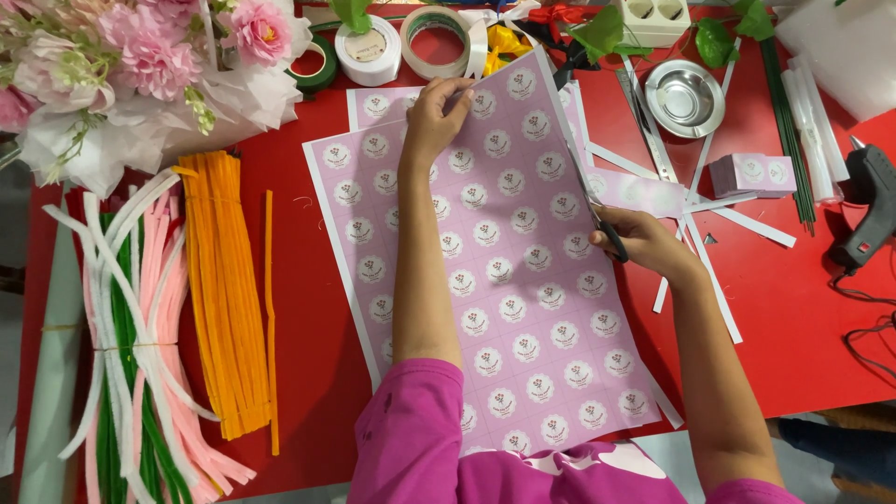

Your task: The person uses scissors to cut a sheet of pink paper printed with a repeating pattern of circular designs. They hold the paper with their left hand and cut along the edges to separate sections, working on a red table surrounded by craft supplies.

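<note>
On pink sheet (504,280), both hands

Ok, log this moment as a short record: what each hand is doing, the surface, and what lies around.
left hand: pressing down the top of a pink sheet printed with round white stickers
right hand: holding scissors, cutting along the sheet's right edge
surface: red table
left side: orange pipe cleaners, pink flower bouquet
top: tape rolls, metal bowl
right side: cut paper strips, black glue gun
</note>
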